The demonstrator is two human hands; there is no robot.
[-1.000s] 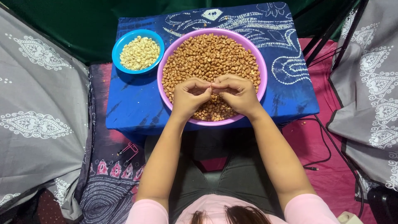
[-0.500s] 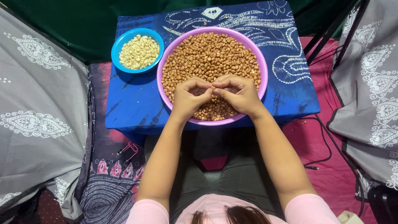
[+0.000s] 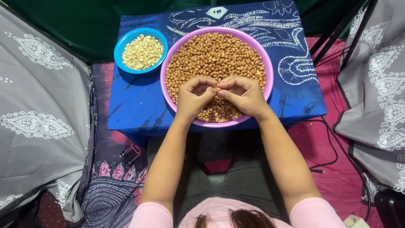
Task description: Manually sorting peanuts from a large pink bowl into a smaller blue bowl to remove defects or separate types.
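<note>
A wide pink bowl (image 3: 267, 63) full of brown-skinned peanuts (image 3: 215, 55) stands on a small table under a blue patterned cloth (image 3: 135, 105). Both hands hover over the bowl's near half, fingertips meeting in the middle. My left hand (image 3: 194, 98) and my right hand (image 3: 242, 95) are curled, pinching what looks like a single peanut between them; the nut itself is hidden by the fingers. To the left sits a small blue bowl (image 3: 120, 44) holding pale skinned peanuts (image 3: 142, 52).
Grey patterned fabric (image 3: 38, 114) hangs on the left and again on the right (image 3: 375, 97). A pink cloth with black cables (image 3: 329, 156) lies at the right. A dark green backdrop (image 3: 71, 21) is behind the table. My lap is below.
Both hands stay together over the bowl with only small finger movements. The view has shifted slightly.
</note>
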